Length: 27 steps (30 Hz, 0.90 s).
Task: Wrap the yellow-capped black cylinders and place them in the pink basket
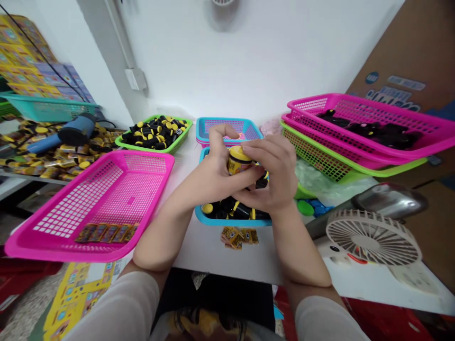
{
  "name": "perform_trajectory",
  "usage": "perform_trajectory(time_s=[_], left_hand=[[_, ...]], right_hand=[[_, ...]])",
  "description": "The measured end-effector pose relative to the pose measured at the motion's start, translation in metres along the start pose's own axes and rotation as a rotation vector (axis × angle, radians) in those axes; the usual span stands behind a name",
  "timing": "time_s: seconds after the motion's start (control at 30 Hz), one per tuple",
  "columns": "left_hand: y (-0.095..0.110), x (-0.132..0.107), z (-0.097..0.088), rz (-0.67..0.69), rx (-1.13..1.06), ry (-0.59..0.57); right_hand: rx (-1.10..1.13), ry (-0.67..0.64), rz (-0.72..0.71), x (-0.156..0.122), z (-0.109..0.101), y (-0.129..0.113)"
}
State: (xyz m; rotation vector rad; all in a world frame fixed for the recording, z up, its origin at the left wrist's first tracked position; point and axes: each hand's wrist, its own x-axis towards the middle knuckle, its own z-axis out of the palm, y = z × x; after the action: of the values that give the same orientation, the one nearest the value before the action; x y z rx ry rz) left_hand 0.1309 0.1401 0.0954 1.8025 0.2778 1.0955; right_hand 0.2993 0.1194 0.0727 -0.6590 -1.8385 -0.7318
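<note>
Jar [239,163] held above blue basket [213,221] interior.

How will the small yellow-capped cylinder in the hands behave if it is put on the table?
The cylinder looks round, so on its side it would probably roll. The left hand and right hand hold it in their fingers, so it is likely light. Its plastic-looking body seems stiff, not floppy.

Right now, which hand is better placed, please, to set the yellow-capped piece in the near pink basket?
Left, probably: left hand and right hand both hold the piece, but the pink basket lies leftward.
</note>
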Motion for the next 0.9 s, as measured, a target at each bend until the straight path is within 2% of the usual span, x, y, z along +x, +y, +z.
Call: perform_trajectory(time_s=[0.13, 0.23, 0.3, 0.43, 0.53, 0.6, 0.7, 0.8, 0.83, 0.9], left_hand=[[0.003, -0.002, 0.003, -0.001, -0.001, 0.015], [0.005, -0.005, 0.004, -0.015, -0.008, 0.019], [0.006, -0.006, 0.001, -0.051, -0.035, -0.026], [0.008, -0.006, -0.008, -0.108, -0.147, -0.199], [0.009, -0.008, -0.009, -0.127, -0.162, -0.256], [0.01, -0.012, -0.001, -0.119, -0.103, -0.195], [0.012, -0.019, 0.018, -0.049, 0.018, 0.022], [0.014, -0.023, 0.032, 0.024, 0.113, 0.197], [0.015, -0.024, 0.033, 0.031, 0.125, 0.201], [0.018, -0.024, 0.03, 0.021, 0.104, 0.115]], right_hand=[[-0.047, -0.069, 0.025, 0.003, -0.006, -0.005], [-0.003, -0.045, 0.022, 0.008, -0.009, -0.01], [0.058, 0.004, 0.015, 0.011, -0.009, -0.014], [0.073, 0.062, 0.033, 0.012, -0.007, -0.018], [0.0, 0.142, -0.076, 0.007, -0.009, -0.014], [-0.073, 0.141, -0.159, 0.003, -0.012, -0.01], [-0.126, 0.094, -0.182, 0.0, -0.017, -0.006], [-0.048, 0.128, -0.221, 0.001, -0.018, -0.003], [-0.016, 0.147, -0.245, 0.0, -0.017, -0.002], [0.029, 0.18, -0.277, -0.006, -0.018, 0.0]])
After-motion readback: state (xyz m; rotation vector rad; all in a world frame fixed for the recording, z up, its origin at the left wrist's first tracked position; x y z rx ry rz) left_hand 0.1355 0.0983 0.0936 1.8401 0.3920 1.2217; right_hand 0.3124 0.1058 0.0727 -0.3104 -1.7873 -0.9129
